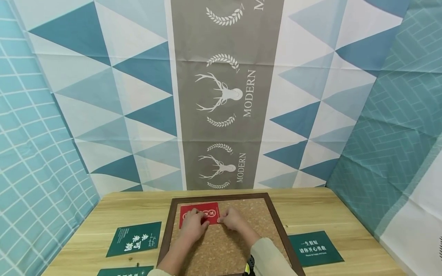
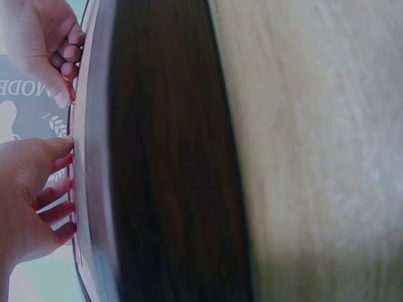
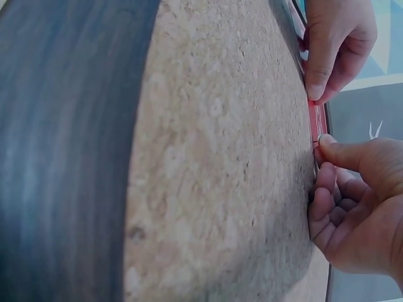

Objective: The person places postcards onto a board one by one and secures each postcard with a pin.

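Observation:
A red card (image 1: 195,207) with pale round emblems lies on the upper left of a cork board (image 1: 224,249). My left hand (image 1: 194,224) rests on the card, fingertips and thumb pressing its face; in the left wrist view the fingers are spread. At the card's lower right corner is my right hand (image 1: 233,219), its fingers curled. In the right wrist view its thumb (image 3: 343,154) and forefinger pinch a small pin-like thing against the corner; its exact kind is mostly hidden by the fingertips.
A dark wooden frame (image 1: 282,234) borders the cork on a light wooden table (image 1: 359,234). Green cards with white writing lie at the left (image 1: 134,238), front left (image 1: 126,271) and right (image 1: 315,248). Patterned cloth (image 1: 221,126) hangs behind.

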Action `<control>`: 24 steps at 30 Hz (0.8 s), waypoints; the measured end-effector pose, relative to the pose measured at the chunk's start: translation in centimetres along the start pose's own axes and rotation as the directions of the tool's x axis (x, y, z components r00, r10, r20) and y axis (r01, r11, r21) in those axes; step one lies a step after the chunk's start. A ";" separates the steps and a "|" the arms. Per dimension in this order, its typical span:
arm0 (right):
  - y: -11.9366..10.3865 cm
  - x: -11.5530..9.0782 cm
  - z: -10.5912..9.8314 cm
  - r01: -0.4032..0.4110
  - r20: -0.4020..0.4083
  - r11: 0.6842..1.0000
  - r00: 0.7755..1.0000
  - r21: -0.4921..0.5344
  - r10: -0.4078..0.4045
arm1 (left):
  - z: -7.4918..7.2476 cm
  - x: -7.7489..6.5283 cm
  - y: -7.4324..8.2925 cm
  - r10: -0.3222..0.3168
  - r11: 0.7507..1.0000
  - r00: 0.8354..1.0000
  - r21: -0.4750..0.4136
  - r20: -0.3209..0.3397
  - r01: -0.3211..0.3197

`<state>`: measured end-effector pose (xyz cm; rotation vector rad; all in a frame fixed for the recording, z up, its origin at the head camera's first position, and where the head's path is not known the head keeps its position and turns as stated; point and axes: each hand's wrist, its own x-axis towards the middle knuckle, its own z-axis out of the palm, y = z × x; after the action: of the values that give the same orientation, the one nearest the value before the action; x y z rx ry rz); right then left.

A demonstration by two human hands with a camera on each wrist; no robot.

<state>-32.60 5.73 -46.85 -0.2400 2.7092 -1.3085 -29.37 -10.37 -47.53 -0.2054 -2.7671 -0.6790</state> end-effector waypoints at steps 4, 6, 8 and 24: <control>0.5 0.1 0.0 0.023 -0.003 0.999 1.000 0.029 -0.023 | 0.1 0.1 -0.1 -0.002 1.000 1.000 0.012 0.005 0.002; 0.6 0.1 -0.1 0.022 -0.001 0.999 1.000 0.042 -0.022 | 0.1 0.2 0.0 -0.003 1.000 1.000 0.019 0.006 0.003; 0.7 0.1 -0.1 0.013 0.003 0.998 1.000 0.058 -0.013 | 0.1 0.2 0.0 0.001 1.000 1.000 0.023 0.005 -0.001; 0.1 -0.7 -0.3 -0.007 -0.014 0.998 1.000 0.058 0.007 | 0.1 0.1 0.0 -0.002 1.000 1.000 0.005 0.005 0.002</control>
<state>-32.01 6.18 -46.69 -0.2163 2.6764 -1.3889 -29.52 -10.36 -47.58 -0.2035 -2.7737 -0.6728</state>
